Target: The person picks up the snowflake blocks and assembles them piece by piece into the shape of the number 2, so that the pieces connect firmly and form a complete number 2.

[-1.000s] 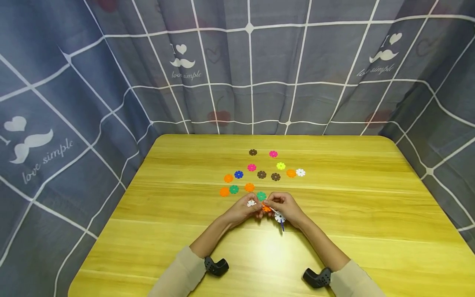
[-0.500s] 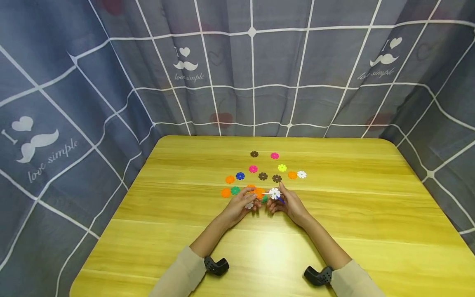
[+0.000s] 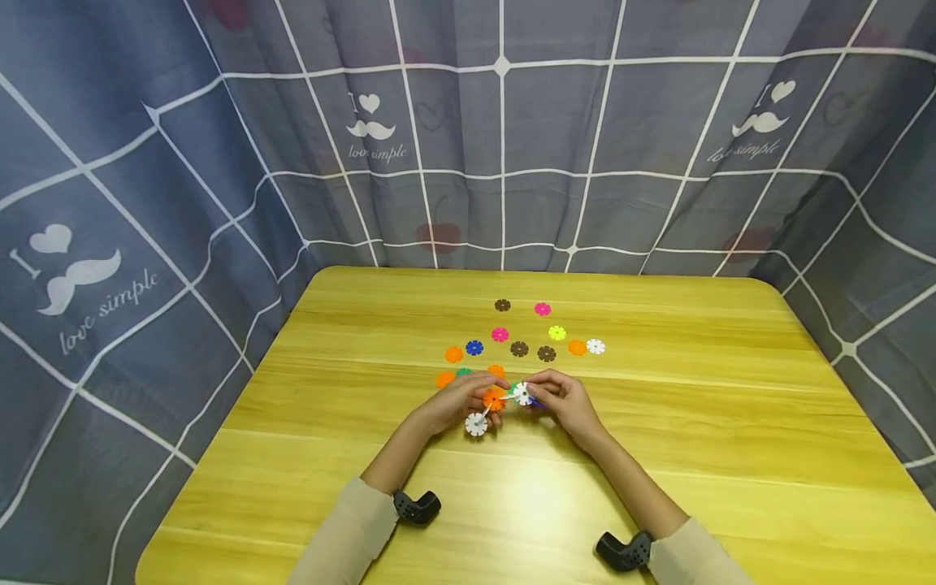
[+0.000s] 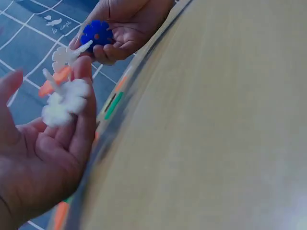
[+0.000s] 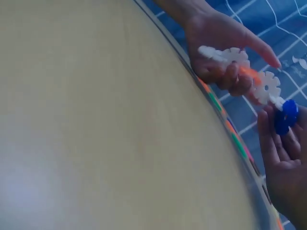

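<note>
A chain of joined notched plastic discs spans both hands: a white disc (image 3: 476, 425), an orange disc (image 3: 494, 398), another white disc (image 3: 522, 394) and a blue disc (image 4: 97, 36), with small white pieces set crosswise among them. My left hand (image 3: 452, 404) supports the orange and white end on its fingers, the thumb standing away from it in the left wrist view. With thumb and fingers my right hand (image 3: 574, 410) pinches the other end by the white and blue discs. The right fingers partly hide the blue disc in the head view.
Loose notched discs lie on the wooden table (image 3: 658, 455) beyond the hands, among them a pink disc (image 3: 500, 334), a yellow disc (image 3: 557, 333), a brown disc (image 3: 546, 354) and a white disc (image 3: 595, 346). A grey checked curtain (image 3: 468, 122) surrounds the table.
The chain has swung left and nearer the body, its white left end now hanging clear of the palm. The left thumb has let go of the orange disc; the right hand has turned over its end.
</note>
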A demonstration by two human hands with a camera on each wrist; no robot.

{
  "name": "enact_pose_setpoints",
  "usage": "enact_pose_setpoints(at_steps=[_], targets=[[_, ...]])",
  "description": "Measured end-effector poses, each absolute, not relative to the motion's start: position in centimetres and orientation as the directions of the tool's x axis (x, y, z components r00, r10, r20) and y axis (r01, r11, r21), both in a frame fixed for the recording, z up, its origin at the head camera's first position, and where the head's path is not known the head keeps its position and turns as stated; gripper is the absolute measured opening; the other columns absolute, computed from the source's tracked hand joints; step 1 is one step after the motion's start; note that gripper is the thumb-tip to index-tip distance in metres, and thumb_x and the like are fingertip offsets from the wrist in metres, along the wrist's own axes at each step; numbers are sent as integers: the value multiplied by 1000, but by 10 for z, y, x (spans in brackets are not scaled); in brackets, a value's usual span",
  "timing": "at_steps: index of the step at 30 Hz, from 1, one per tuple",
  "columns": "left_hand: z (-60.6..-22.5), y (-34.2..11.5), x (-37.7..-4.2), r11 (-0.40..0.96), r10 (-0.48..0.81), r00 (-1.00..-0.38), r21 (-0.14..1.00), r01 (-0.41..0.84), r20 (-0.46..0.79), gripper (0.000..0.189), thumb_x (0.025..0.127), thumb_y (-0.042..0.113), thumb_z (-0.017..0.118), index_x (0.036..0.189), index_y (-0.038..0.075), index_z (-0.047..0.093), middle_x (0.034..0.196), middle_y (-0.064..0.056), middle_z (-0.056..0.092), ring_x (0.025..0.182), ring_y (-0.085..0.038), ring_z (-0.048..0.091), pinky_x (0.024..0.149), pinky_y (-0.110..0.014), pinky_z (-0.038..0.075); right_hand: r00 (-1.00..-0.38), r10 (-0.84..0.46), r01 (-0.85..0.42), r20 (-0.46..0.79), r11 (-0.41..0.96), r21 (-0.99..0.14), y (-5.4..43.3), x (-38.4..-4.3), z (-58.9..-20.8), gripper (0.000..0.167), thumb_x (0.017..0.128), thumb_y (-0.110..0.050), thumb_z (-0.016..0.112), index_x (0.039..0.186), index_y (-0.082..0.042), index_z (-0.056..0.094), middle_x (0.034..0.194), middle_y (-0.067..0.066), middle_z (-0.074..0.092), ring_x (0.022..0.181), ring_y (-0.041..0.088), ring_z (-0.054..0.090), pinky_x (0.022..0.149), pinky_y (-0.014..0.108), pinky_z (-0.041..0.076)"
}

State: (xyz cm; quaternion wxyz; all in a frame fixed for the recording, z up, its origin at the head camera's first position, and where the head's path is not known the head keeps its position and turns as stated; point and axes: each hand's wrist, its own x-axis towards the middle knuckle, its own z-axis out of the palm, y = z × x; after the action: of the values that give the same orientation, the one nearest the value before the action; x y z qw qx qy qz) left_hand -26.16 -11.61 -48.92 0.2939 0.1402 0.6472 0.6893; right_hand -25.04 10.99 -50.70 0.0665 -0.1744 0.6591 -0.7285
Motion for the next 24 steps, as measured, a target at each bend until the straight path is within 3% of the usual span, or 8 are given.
enact_pose_setpoints(at_steps=[3, 6, 9, 13, 19, 24], targets=[[-487, -117, -261, 96, 586, -783, 978, -186, -207, 35, 92, 27, 57, 116, 0, 57, 99, -14, 61, 64, -16, 61, 64, -27, 50, -928, -313, -192, 200, -57, -980, 103, -248, -505, 23, 88, -10, 63, 98, 11, 60, 93, 20, 66, 80, 20, 66, 74, 30, 53], [-487, -118, -263, 119, 570, -794, 977, -177, -213, 25, 90, 20, 61, 108, 2, 59, 88, -18, 62, 59, -16, 59, 59, -26, 50, -948, -212, -256, 238, 63, -965, 98, -249, -506, 21, 89, -15, 63, 94, 5, 63, 88, 17, 67, 77, 21, 66, 69, 30, 54], [-486, -121, -264, 90, 525, -821, 974, -207, -223, 19, 90, 19, 60, 99, 2, 58, 82, -12, 58, 56, -14, 55, 56, -24, 47, -953, -131, -301, 274, 275, -913, 95, -251, -510, 18, 88, -16, 65, 96, -1, 67, 86, 10, 66, 74, 20, 63, 65, 26, 53], [-483, -125, -265, 44, 488, -839, 967, -252, -241, 23, 90, 23, 61, 100, 3, 57, 77, -5, 53, 53, -12, 48, 52, -22, 42, -938, -181, -346, 295, 491, -800, 93, -256, -515, 24, 82, -12, 70, 104, -3, 67, 96, 6, 61, 79, 18, 58, 67, 27, 50], [-481, -126, -265, 6, 509, -827, 962, -274, -239, 28, 91, 26, 60, 105, 2, 57, 68, -3, 51, 51, -12, 41, 48, -21, 36, -933, -206, -359, 294, 577, -734, 89, -261, -518, 30, 77, -10, 75, 105, -4, 68, 101, 9, 54, 83, 20, 54, 71, 32, 47], [-480, -127, -265, -17, 513, -822, 954, -298, -247, 24, 92, 22, 58, 102, 0, 59, 69, -3, 54, 52, -9, 45, 48, -18, 37, -932, -206, -361, 297, 583, -728, 89, -263, -518, 23, 76, -14, 76, 97, -6, 70, 99, 8, 53, 81, 20, 52, 70, 33, 46]])
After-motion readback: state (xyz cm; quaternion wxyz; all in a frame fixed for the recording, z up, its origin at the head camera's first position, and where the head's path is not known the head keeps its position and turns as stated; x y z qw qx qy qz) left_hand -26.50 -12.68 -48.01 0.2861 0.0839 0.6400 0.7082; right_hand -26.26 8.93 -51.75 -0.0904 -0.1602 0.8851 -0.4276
